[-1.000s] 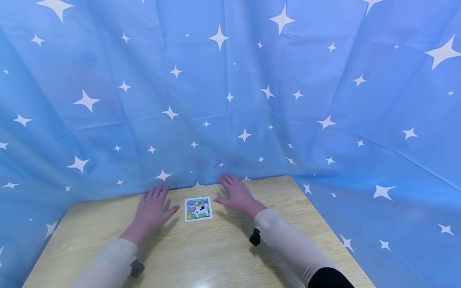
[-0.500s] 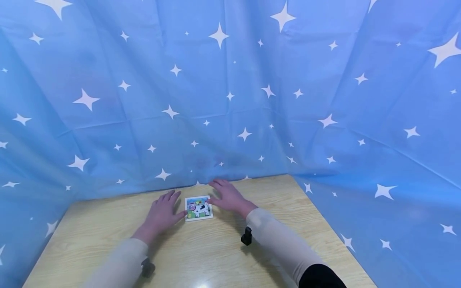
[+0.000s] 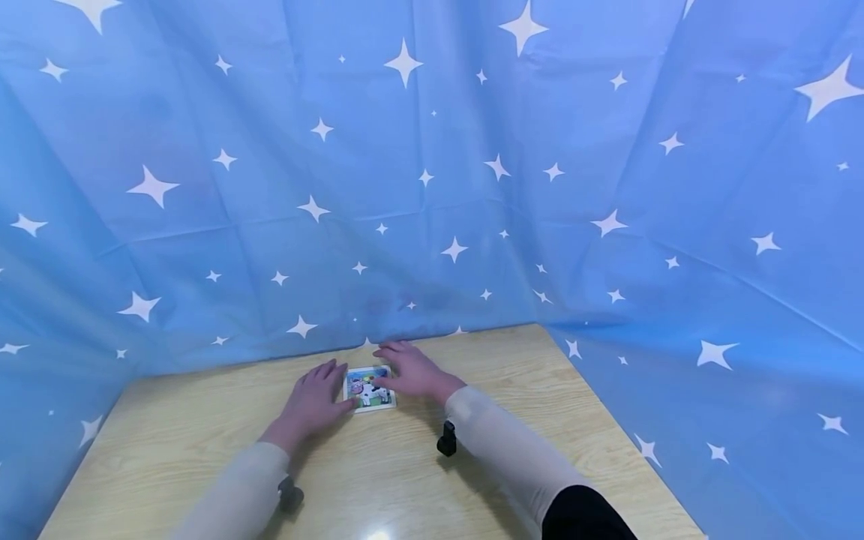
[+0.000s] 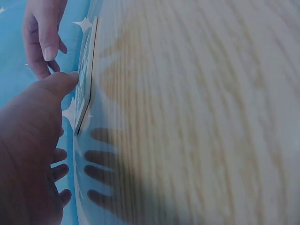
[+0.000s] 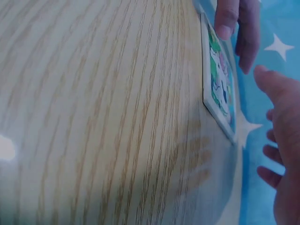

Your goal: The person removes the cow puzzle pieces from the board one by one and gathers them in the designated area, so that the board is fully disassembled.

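Observation:
A small square cow picture board (image 3: pixel 373 397) with a pale border lies flat near the table's back edge; its side shows as a thin slab in the left wrist view. My left hand (image 3: pixel 313 401) is at its left side, fingers spread, the thumb overlapping its lower left corner. On the other side my right hand (image 3: pixel 415 373) reaches in with loose fingers, its thumb over the picture's right part in the head view. In the right wrist view, space shows between the right thumb and the board (image 5: pixel 216 79). Neither hand grips anything.
The board rests on a light wood-grain table (image 3: pixel 405 480). A blue cloth with white stars (image 3: pixel 418 225) hangs right behind the table and along its right side. Each sleeve carries a small black device, such as the one on the right wrist (image 3: pixel 447 439).
Both hands have moved inward toward the board, left hand to the right and right hand to the left, until their thumbs overlap it in view. The board stays in place.

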`<action>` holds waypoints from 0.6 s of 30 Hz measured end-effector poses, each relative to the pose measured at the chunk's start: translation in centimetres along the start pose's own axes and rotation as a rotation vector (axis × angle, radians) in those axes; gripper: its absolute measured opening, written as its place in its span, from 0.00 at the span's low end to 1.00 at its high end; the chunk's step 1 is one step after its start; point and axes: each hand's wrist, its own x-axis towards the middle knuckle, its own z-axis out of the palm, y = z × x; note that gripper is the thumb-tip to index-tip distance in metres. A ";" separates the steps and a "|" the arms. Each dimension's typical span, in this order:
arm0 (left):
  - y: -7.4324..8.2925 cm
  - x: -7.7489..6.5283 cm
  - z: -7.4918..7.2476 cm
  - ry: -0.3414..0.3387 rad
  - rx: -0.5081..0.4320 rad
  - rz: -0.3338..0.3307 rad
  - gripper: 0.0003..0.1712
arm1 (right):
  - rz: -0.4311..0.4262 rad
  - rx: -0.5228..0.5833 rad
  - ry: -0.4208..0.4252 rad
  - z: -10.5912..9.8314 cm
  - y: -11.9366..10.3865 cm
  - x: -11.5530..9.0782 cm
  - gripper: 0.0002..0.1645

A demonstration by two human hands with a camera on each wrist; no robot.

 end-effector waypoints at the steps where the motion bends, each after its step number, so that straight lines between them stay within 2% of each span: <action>1: 0.0 0.0 0.0 -0.003 0.003 0.000 0.51 | -0.006 -0.001 -0.005 0.0 -0.1 0.1 0.42; 11: -0.8 0.0 0.3 -0.041 0.030 -0.008 0.51 | -0.032 0.038 -0.054 0.9 -1.1 1.3 0.37; 18: -0.7 -0.2 0.4 -0.047 0.007 0.007 0.49 | -0.045 0.046 -0.075 1.9 -1.8 2.1 0.38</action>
